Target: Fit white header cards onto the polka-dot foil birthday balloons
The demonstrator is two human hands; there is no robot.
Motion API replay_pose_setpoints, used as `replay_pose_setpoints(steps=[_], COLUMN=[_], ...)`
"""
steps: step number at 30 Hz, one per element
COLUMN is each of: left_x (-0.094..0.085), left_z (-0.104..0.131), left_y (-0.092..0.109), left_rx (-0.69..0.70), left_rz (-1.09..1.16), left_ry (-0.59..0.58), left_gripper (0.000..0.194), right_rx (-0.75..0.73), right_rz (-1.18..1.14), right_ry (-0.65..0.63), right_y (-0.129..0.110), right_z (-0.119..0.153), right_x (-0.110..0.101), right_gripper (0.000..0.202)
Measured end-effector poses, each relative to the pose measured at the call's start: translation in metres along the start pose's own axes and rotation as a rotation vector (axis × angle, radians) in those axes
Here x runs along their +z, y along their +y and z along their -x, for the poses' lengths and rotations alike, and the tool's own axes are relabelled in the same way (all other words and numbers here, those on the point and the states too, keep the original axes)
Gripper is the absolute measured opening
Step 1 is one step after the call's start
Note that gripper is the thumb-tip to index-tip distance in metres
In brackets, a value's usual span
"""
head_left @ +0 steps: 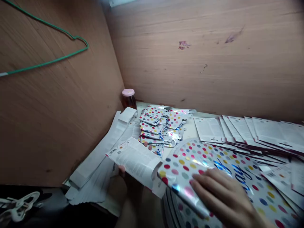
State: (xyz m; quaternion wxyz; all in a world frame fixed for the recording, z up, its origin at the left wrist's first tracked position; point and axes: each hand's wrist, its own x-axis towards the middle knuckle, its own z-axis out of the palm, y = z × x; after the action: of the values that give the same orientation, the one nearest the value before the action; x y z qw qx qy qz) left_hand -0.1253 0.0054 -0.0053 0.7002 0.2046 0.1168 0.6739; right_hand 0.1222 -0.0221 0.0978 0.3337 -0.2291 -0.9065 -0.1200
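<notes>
My left hand [133, 185] is closed around a white printed paper sleeve [136, 161], its fingertips showing at the far edge and its thumb at the near edge. The sleeve's right end gapes open. In my right hand [223, 191] is a folded foil balloon [182, 172], shiny white with coloured dots. Its left end meets the sleeve's open end; whether it is inside I cannot tell. My right fingers lie over the foil, and the thumb is hidden. Beneath it is a stack of flat round foil balloons [256, 186] with blue lettering.
Folded dotted foil pieces [154, 128] lie in rows at the back. White printed sleeves [209, 129] overlap along the right, and long white papers [95, 164] fan out at left. A pink-lidded jar [128, 98] stands in the corner. A green hanger [59, 58] hangs against the left wooden panel.
</notes>
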Motion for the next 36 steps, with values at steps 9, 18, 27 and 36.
replay_pose_setpoints(steps=[9, 18, 27, 36], left_x=[0.045, 0.084, 0.090, 0.074], left_z=[0.043, 0.045, 0.044, 0.037], left_y=[-0.069, -0.095, -0.106, -0.107], left_rx=[-0.148, -0.171, -0.477, -0.868], left_rz=[-0.012, -0.002, 0.066, 0.163], left_ry=[0.015, 0.233, 0.162, 0.012], left_gripper=[0.105, 0.085, 0.100, 0.115], right_rx=[0.377, 0.483, 0.365, 0.228], right_rz=[0.270, -0.188, -0.253, -0.397], right_ry=[-0.139, -0.083, -0.081, -0.035], right_y=[-0.081, -0.100, -0.096, -0.098], right_z=[0.061, 0.104, 0.128, 0.102], right_x=[0.019, -0.008, -0.007, -0.006], right_gripper=[0.028, 0.054, 0.041, 0.029])
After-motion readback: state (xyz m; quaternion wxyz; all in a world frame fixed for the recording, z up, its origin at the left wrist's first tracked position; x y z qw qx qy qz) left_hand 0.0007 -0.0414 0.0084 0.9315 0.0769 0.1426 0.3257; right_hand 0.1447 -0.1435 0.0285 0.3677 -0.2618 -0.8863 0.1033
